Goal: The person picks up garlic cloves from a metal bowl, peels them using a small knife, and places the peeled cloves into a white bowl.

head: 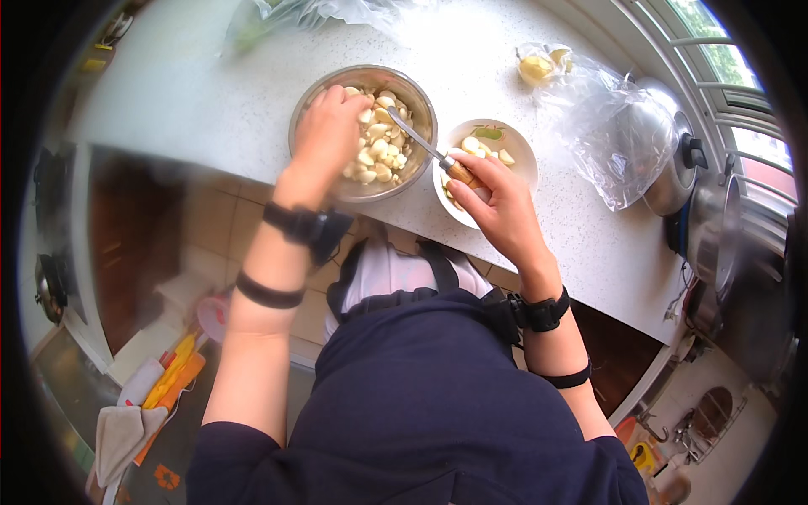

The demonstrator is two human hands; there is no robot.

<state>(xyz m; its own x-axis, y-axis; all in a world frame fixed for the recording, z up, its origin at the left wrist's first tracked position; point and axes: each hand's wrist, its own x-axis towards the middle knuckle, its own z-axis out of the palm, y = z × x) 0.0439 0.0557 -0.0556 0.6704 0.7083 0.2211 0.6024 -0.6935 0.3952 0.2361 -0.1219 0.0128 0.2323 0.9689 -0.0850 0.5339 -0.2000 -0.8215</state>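
A round stainless steel bowl (424,104) on the counter holds many pale pieces that look like peeled garlic cloves (379,148). Over its left side is my left hand (331,129), its fingertips down among the pieces; whether they pinch one is hidden. My right hand (495,202) grips the wooden handle of a small knife (416,136), whose metal blade reaches over the steel bowl's rim to the pieces. Beneath the right hand stands a white bowl (521,151) with a green printed motif, holding several pale pieces and some greenish bits.
Yellowish fruit (536,68) in a clear plastic bag (615,139) lies at the right, beside a metal kettle (672,164) and a pan (713,227) near the window. Another plastic bag (328,12) lies at the counter's far edge. The speckled white counter (606,265) ends close to my body.
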